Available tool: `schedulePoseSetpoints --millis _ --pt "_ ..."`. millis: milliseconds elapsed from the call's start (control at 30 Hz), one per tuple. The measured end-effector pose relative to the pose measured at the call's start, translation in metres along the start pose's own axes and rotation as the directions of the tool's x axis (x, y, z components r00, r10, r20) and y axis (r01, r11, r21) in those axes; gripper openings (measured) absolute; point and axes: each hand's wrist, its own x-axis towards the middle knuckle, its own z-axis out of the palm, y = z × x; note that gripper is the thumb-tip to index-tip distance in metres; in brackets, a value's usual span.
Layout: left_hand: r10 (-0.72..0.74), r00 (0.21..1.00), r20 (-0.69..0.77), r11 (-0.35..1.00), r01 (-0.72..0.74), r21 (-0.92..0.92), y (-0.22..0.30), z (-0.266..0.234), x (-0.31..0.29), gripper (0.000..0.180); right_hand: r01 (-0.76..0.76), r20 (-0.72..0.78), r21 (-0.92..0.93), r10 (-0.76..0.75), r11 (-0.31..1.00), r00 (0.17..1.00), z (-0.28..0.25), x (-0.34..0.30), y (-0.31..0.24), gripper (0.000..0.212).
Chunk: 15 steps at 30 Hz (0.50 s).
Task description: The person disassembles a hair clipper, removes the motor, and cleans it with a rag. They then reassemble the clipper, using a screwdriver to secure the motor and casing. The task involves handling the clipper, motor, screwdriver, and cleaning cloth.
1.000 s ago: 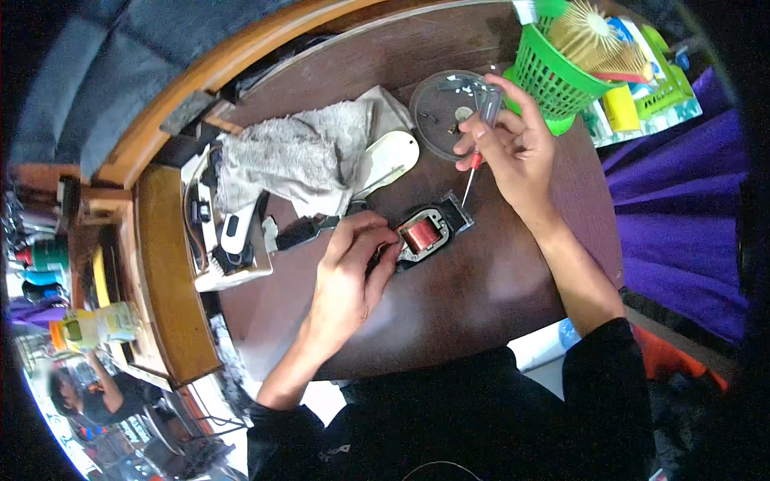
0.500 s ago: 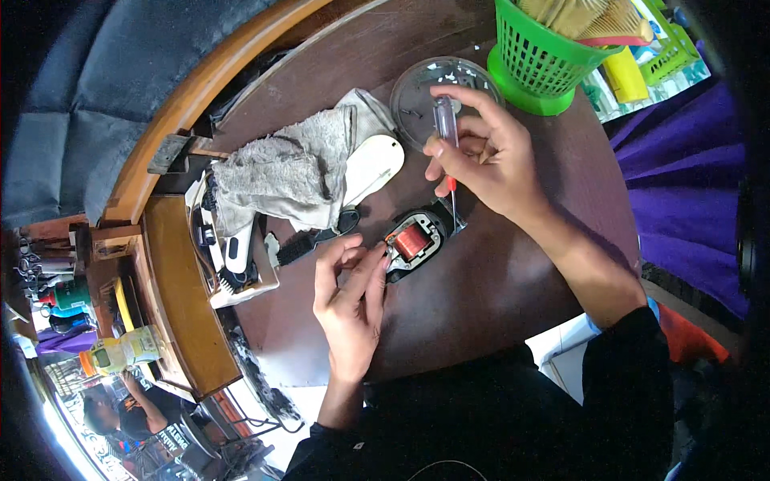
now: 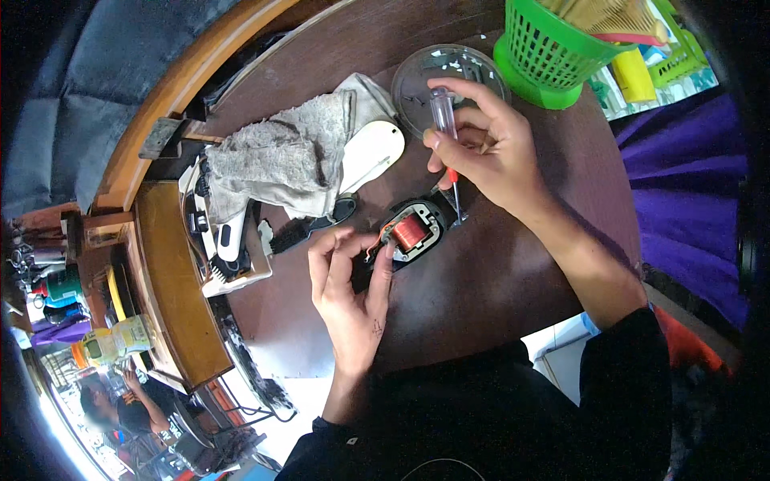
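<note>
An opened hair clipper body (image 3: pixel 431 247) lies on the brown table, its red copper coil (image 3: pixel 411 232) and metal core exposed. My left hand (image 3: pixel 350 293) is closed at the coil's near-left side, thumb and index finger meeting over a small dark part. What exactly they pinch is too small to make out. An orange wire (image 3: pixel 375 243) shows beside those fingertips. My right hand (image 3: pixel 496 152) grips a screwdriver (image 3: pixel 443 114) with a clear handle and red collar. Its shaft points down just right of the clipper, with a tiny metallic piece at the tip.
A round clear dish (image 3: pixel 417 72) with small screws and white scraps stands beyond my right hand. Grey cloth (image 3: pixel 281 144), a white clipper cover (image 3: pixel 375 152), a black brush (image 3: pixel 309 228) and a box of clippers (image 3: pixel 261 274) lie left. A green basket (image 3: pixel 553 60) holds combs.
My left fingers have shifted and curled, uncovering the orange wire. The screwdriver stays in my right hand, barely moved beside the clipper. The whole view has shifted slightly.
</note>
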Motion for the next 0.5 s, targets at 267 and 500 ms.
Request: schedulePoseSetpoints --millis 267,500 --pt "0.183 0.983 -0.027 0.977 -0.178 0.115 -0.0049 0.0029 -0.0034 0.019 0.004 0.008 -0.02 -0.004 1.0 1.0 -0.0005 0.0006 -0.0011 0.048" --pt "0.157 0.987 -0.015 0.98 -0.154 0.125 0.0009 0.0003 0.0008 0.017 0.023 -0.001 -0.021 -0.023 1.0 1.0 -0.0028 0.0006 -0.0032 0.048"
